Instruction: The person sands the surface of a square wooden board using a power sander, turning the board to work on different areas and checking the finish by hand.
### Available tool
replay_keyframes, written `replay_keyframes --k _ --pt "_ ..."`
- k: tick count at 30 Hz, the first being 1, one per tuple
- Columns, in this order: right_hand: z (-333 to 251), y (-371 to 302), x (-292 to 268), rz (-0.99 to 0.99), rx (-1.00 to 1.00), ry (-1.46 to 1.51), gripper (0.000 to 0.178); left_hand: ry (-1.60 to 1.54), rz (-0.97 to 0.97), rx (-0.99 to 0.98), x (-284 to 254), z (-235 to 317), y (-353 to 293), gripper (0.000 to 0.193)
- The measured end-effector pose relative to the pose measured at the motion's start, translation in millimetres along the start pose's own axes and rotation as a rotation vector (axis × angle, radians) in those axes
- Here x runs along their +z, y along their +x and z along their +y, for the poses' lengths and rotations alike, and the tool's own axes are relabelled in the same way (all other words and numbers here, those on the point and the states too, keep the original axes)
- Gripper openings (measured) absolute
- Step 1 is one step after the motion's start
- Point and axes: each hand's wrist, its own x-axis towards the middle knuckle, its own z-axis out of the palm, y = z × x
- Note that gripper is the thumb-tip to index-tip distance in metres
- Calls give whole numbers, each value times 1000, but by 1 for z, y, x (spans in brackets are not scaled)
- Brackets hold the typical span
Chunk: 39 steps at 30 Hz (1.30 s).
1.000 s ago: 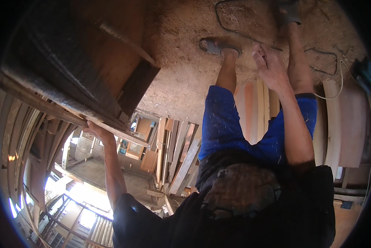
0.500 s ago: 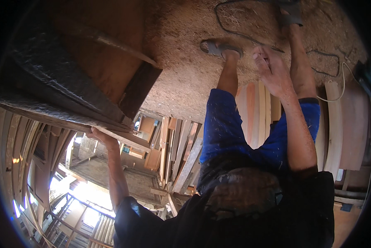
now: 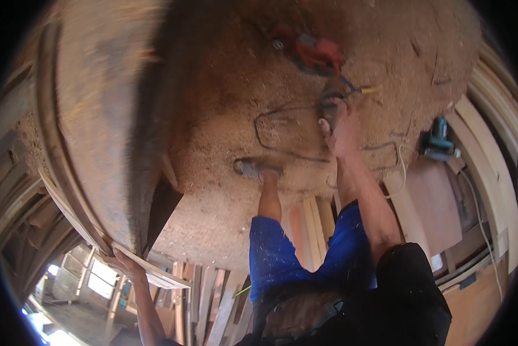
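At the lower left, my left hand [image 3: 126, 264] is closed around the edge of a long, pale wooden board [image 3: 158, 275]. That board runs along the near side of a large worn work table [image 3: 94, 104], whose dark edge is blurred. My right hand [image 3: 344, 130] reaches out over the floor, its view overlapping my sandalled foot. Its thumb stands apart from loosely bent fingers, and I see nothing held in it. Just beyond lies a red power tool [image 3: 316, 55], blurred, on the sawdust.
A black cord [image 3: 288, 153] loops across the sawdust-covered floor [image 3: 213, 130] near my feet. On the right are a green power tool [image 3: 439, 141], a pale cable [image 3: 401, 179] and wide planks [image 3: 432, 202]. Upright timber offcuts [image 3: 218, 305] stand at the lower left.
My view has shifted, bringing the red power tool and more of the table top into sight. My right arm is stretched farther forward. My left hand still grips the board.
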Motion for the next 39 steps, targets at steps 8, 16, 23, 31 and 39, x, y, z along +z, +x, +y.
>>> replay_keyframes --k 8,16,23,31,39 --pt "25 122 44 -27 -144 -368 64 143 61 -136 22 6 7 60" --pt "-7 125 54 -53 -268 -505 55 123 53 111 10 16 21 60" --pt "-112 35 18 -178 -452 -475 47 121 -10 -52 4 24 20 68" --pt "-295 -161 24 -880 -689 -435 38 -446 276 -12 -2 2 -17 71" --pt "-399 -331 44 -1452 -667 -483 72 -392 177 -656 -27 -81 -248 70"
